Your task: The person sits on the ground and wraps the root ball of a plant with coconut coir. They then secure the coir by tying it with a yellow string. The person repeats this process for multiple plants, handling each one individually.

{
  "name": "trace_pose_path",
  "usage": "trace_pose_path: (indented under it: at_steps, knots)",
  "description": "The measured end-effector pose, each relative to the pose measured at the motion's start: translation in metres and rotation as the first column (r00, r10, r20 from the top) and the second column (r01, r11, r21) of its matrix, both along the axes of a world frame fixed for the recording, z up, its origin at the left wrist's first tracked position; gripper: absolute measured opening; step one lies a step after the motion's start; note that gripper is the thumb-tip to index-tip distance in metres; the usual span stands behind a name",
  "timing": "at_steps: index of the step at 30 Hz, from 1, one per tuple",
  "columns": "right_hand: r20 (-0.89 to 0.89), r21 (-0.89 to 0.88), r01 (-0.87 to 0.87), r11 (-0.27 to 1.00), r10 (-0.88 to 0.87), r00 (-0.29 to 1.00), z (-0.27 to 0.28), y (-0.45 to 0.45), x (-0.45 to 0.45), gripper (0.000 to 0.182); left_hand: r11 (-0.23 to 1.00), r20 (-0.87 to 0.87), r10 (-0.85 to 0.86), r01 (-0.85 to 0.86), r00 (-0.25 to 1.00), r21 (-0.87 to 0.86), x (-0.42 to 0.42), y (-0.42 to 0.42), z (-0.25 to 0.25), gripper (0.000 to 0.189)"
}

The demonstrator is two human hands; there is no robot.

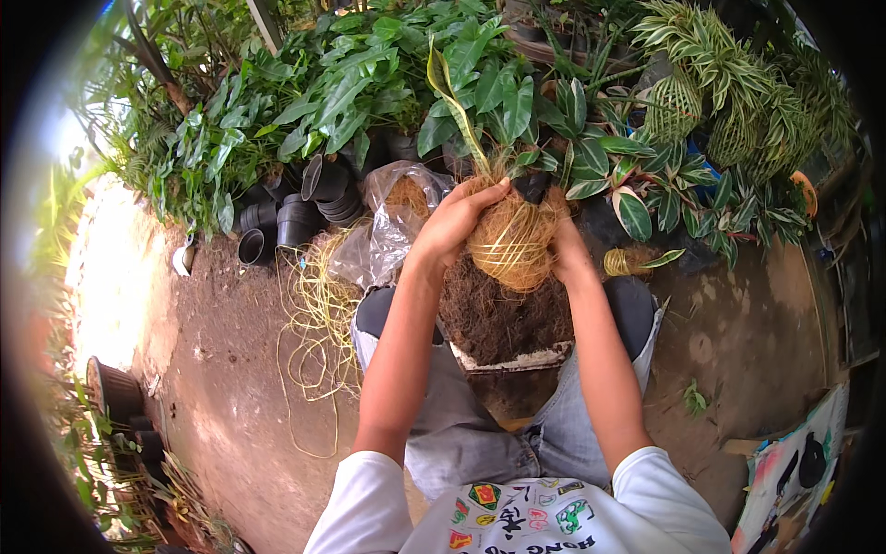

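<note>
A ball of brown coconut fibre [516, 249], wound with yellow twine, is held between my two hands. My left hand [460, 218] presses its upper left side, thumb and fingers near the top. My right hand [569, 242] grips the right side, its fingertips partly hidden by the fibre. A yellow-edged snake plant leaf [460, 114] stands up from the top of the ball. Something black [533, 187] lies at the top, too unclear to name. Below the ball, between my knees, is a heap of dark fibrous soil [498, 318] with a pale-edged container or board at its near side.
Loose yellow twine [315, 311] lies tangled left of my knees. Beside it are a clear plastic bag [387, 235] of fibre and stacked black pots [299, 220]. A small twine-wrapped bundle [623, 262] with a leaf lies right. Leafy potted plants [339, 90] line the far side.
</note>
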State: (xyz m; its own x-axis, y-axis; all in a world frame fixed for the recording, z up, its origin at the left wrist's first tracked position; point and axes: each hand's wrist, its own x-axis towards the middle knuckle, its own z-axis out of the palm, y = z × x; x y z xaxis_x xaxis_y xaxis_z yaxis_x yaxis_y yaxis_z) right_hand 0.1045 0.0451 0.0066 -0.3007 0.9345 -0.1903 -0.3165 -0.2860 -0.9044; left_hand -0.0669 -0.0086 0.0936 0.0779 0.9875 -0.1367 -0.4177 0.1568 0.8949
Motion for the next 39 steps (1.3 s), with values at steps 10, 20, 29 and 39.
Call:
trace_pose_path:
  at_steps: [10, 20, 29, 39]
  knots:
    - [-0.091, -0.145, -0.028, 0.989, 0.014, 0.996, -0.009, -0.004, 0.002, 0.036, 1.0, -0.137, -0.015, 0.017, 0.99, 0.013, 0.001, 0.006, -0.013, 0.033]
    - [-0.568, -0.294, -0.322, 0.9, 0.106, 0.816, -0.021, -0.003, -0.013, 0.034, 0.999, -0.297, 0.015, -0.006, 0.955, 0.032, 0.013, 0.014, -0.025, 0.027]
    - [-0.436, -0.295, -0.126, 0.947, -0.017, 0.9, 0.008, -0.02, -0.016, 0.059, 0.997, -0.326, 0.079, -0.082, 0.942, 0.006, 0.016, 0.029, -0.044, 0.032]
    - [-0.482, -0.14, -0.141, 0.98, 0.057, 0.874, 0.011, -0.009, -0.003, 0.048, 0.986, -0.231, 0.153, -0.135, 0.961, 0.094, 0.022, 0.026, -0.038, 0.046]
